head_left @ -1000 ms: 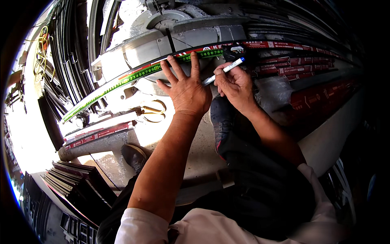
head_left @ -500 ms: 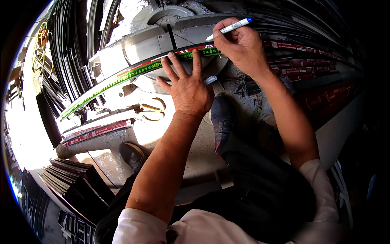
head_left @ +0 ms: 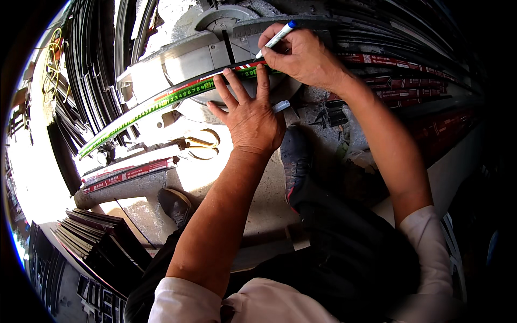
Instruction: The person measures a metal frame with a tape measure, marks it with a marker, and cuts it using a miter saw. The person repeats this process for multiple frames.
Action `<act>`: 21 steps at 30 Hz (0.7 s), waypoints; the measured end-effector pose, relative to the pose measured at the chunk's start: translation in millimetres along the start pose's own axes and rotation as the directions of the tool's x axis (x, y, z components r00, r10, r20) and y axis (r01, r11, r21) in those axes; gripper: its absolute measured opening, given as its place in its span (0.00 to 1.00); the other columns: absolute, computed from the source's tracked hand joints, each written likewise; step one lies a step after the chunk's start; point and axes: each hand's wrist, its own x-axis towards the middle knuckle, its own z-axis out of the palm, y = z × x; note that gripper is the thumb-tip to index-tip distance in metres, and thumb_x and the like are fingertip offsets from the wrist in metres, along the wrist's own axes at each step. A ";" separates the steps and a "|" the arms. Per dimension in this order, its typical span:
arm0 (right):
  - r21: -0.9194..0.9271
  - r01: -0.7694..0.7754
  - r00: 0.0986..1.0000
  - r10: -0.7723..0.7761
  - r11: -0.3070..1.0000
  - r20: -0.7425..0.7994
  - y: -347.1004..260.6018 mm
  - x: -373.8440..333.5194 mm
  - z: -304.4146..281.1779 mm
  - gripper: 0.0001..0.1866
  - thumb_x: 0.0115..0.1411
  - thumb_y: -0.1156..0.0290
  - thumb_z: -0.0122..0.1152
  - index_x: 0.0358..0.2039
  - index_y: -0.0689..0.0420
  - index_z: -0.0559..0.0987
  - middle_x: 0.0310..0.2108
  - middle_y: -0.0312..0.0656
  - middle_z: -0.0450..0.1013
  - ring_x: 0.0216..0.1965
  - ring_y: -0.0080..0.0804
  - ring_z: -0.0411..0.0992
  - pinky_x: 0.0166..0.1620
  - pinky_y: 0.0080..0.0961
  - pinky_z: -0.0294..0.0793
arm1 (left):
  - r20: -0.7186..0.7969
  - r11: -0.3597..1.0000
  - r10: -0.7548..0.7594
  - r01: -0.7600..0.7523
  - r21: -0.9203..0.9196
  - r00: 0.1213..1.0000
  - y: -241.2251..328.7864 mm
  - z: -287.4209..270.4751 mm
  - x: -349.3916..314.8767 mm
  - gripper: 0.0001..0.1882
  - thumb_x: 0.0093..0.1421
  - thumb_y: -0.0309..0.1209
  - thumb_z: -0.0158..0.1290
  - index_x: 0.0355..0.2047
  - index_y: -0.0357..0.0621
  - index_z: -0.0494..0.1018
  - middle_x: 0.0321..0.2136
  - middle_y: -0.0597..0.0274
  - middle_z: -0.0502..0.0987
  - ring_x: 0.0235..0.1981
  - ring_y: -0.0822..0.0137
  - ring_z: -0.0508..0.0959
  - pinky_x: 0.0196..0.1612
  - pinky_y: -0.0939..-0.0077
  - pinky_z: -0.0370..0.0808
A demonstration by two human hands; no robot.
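Observation:
My left hand lies palm down with its fingers spread over a green tape measure, pressing it along a dark strip with a red and white label. A pale pen cap sticks out from its thumb side, apparently gripped by the thumb, which is hidden. My right hand is closed around a white marker with a blue end. The marker's tip points down at the strip's far edge, just right of my left index finger; whether it touches, I cannot tell.
Under the strip is a grey metal saw base with a slot. Gold-handled scissors lie nearer. Long dark profiles stand at left, and more red-labelled strips run off right. Cut dark panels are stacked lower left.
My right hand has moved left along the strip and slightly down, bringing the marker close to my left index finger. My left hand and the tape measure have hardly moved.

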 end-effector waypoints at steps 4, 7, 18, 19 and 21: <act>-0.019 -0.012 1.000 0.012 1.000 0.018 2.7 0.8 1.3 0.08 0.70 0.70 0.65 0.46 0.59 0.80 0.34 0.30 0.77 0.37 0.15 0.75 0.43 0.19 0.77 | -0.006 1.000 0.004 -0.004 0.003 1.000 0.2 1.2 -0.2 0.54 0.55 0.44 0.57 0.81 0.62 0.47 0.75 0.23 0.43 0.76 0.21 0.40 0.66 0.13 0.48; -0.065 -0.008 1.000 0.010 0.998 0.028 3.0 0.0 1.2 0.07 0.71 0.71 0.64 0.46 0.59 0.80 0.34 0.31 0.78 0.38 0.15 0.76 0.44 0.19 0.78 | -0.010 1.000 0.007 -0.007 0.003 1.000 -0.2 1.8 -0.3 0.54 0.55 0.44 0.57 0.81 0.61 0.47 0.75 0.23 0.43 0.76 0.21 0.40 0.65 0.13 0.48; -0.096 -0.026 0.997 0.033 0.995 0.064 2.6 0.6 1.7 0.09 0.70 0.71 0.64 0.48 0.59 0.80 0.36 0.34 0.80 0.41 0.18 0.78 0.46 0.21 0.80 | -0.023 1.000 0.008 -0.009 -0.003 1.000 -0.3 2.9 -0.3 0.54 0.55 0.44 0.58 0.81 0.60 0.47 0.75 0.22 0.43 0.76 0.21 0.40 0.66 0.13 0.47; -0.098 -0.026 0.997 0.032 0.995 0.065 2.6 0.3 1.6 0.09 0.70 0.71 0.64 0.48 0.59 0.80 0.36 0.34 0.80 0.41 0.18 0.79 0.46 0.21 0.80 | -0.020 1.000 0.009 -0.009 -0.005 1.000 0.1 2.3 -0.2 0.54 0.55 0.44 0.58 0.81 0.60 0.47 0.75 0.22 0.43 0.76 0.21 0.40 0.66 0.13 0.47; -0.096 -0.033 0.997 0.039 0.995 0.063 2.7 -0.2 1.2 0.09 0.70 0.71 0.64 0.48 0.59 0.80 0.37 0.34 0.80 0.41 0.19 0.79 0.46 0.21 0.80 | -0.020 1.000 0.011 -0.011 -0.009 1.000 0.5 2.5 -0.3 0.54 0.55 0.44 0.58 0.81 0.60 0.47 0.75 0.22 0.43 0.76 0.21 0.40 0.66 0.13 0.47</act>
